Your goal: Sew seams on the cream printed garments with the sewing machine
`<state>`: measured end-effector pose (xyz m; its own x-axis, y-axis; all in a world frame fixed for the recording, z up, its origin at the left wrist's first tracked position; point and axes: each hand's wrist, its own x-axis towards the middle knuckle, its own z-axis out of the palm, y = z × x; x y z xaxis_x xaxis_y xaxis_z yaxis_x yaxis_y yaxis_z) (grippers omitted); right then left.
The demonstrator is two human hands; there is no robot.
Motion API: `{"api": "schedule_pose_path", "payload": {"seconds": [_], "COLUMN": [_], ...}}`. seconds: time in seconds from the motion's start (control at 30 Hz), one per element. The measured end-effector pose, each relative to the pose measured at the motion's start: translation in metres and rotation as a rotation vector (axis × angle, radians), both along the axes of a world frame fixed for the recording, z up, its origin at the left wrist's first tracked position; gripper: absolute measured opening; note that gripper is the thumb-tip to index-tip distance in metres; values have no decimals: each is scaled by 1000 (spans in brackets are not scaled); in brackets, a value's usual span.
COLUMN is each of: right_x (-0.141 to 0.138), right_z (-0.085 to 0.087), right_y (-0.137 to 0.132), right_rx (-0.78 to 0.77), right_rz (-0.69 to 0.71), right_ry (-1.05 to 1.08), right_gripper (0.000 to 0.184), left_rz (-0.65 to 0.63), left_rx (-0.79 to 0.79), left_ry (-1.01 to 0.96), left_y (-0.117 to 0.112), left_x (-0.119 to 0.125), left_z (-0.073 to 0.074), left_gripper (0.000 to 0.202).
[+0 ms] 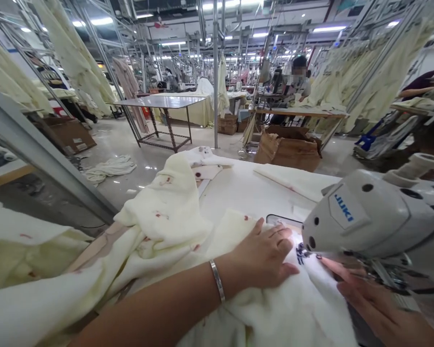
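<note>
A cream fleece fabric lies bunched across the white sewing table, with small red marks on it. My left hand, a silver bangle on its wrist, rests flat on the fabric. My right hand lies on the fabric at the lower right, its index finger stretched towards the presser foot of a grey JUKI sewing machine. A small dark blue motif sits on the fabric between my hands. The needle area is partly hidden by the machine head.
A folded cream strip lies on the table's far side. Beyond it stand a torn cardboard box and a steel pole. A co-worker sits at another sewing table. Cream garments hang on metal racks.
</note>
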<state>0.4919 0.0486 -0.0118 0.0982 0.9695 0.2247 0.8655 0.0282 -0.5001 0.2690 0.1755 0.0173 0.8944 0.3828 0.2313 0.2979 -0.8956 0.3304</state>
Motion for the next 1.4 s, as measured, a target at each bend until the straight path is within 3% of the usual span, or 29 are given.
{"api": "schedule_pose_path", "payload": {"seconds": [0.2,0.37,0.6,0.73,0.93,1.23,1.4], "right_x": [-4,-22,-34,-41,-44,-42,-38], "right_z": [-5,4,11,12,20,20,23], "right_y": [-6,-10,-27,-28,-32,-35,-38], "right_rx": [85,70,47,-38,-81,-103,-108], "right_rz": [108,261,298,301,335,338,333], "right_ry": [-312,-482,-467,-418,-376,-394,-336], "right_gripper": [44,50,57,48,48,45,44], "left_rz": [5,32,68,124,162,248,282], "left_rx": [-4,-1,15,69,131,168,114], "left_ry": [-15,-10,75,109,266,217,116], "left_y": [2,-5,-39,-51,-46,-19,-13], "left_x": [0,-5,-18,-7,11,20,4], "left_z": [-2,-3,15,25,35,32,29], "left_gripper": [44,46,33,53,18,16,23]}}
